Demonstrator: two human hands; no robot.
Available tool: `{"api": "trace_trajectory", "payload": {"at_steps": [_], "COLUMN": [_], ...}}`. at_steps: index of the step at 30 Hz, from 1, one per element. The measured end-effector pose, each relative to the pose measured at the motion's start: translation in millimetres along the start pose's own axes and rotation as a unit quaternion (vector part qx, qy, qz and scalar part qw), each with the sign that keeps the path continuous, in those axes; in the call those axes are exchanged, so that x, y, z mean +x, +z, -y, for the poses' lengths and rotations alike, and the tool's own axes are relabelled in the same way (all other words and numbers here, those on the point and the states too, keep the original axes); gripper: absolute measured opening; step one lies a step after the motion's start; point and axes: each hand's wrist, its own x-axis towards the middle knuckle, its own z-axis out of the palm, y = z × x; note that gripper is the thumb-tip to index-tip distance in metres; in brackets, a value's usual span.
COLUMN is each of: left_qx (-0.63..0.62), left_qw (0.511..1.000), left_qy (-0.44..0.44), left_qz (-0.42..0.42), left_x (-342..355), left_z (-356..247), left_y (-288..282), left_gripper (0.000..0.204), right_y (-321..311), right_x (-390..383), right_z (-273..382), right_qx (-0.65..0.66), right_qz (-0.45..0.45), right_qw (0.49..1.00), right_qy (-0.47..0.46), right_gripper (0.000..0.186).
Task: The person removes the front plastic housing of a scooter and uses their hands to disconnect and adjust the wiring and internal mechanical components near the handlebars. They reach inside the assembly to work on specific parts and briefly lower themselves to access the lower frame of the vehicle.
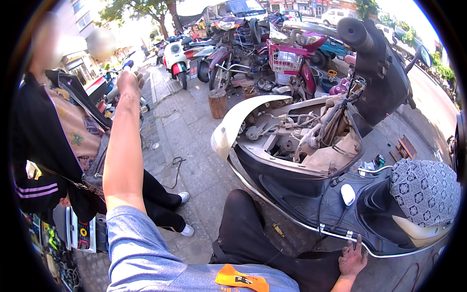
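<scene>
While the person's left hand (129, 80) was stretched far out and up at the end of a bare forearm, its fingers (138, 78) seemed loosely together and curled over, holding nothing that could be made out; the hand was small and seen from behind, so how far they were apart could not be told for sure. It hung in the air near the shoulder of a bystander in a black jacket (36, 141), touching nothing visible. The right hand (352, 260), grimy and low in the view, had its fingers (359, 241) spread apart, the forefinger pointing up, and it held nothing. That fingertip was just at the chrome trim strip (292, 219) running along the lower edge of the stripped black scooter (311, 185); whether it actually touched could not be told. One scooter stood close in front of the person, its cream side panel (236, 121) lifted off the body and the engine bay (301, 134) with its hoses and wires laid bare. One patterned seat cover (425, 192) sat at the right. One wooden stump (218, 103) stood on the paving beyond, and one white scooter (175, 58) was parked further back among several other bikes.
</scene>
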Motion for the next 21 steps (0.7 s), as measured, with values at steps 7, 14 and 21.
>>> {"api": "trace_trajectory", "payload": {"at_steps": [7,14,21], "left_qx": [-0.072,-0.068,-0.011], "left_qw": [0.993,0.988,0.947], "left_qy": [0.042,0.053,-0.136], "left_qz": [0.089,0.131,0.292], "left_x": [-73.0,-67.1,17.8], "left_z": [-32.8,-60.0,-50.8], "left_y": [-42.0,-77.8,-54.7], "left_gripper": [0.040,0.044,0.075], "right_y": [-1.2,-18.4,-48.0], "right_x": [-0.5,-5.5,-9.0], "right_z": [1.2,6.5,15.0], "right_qx": [-0.013,0.184,0.264], "right_qz": [-0.019,-0.122,-0.115], "right_qw": [1.000,0.975,0.958], "right_qy": [0.001,-0.007,-0.001], "right_gripper": [0.079,0.080,0.080]}}
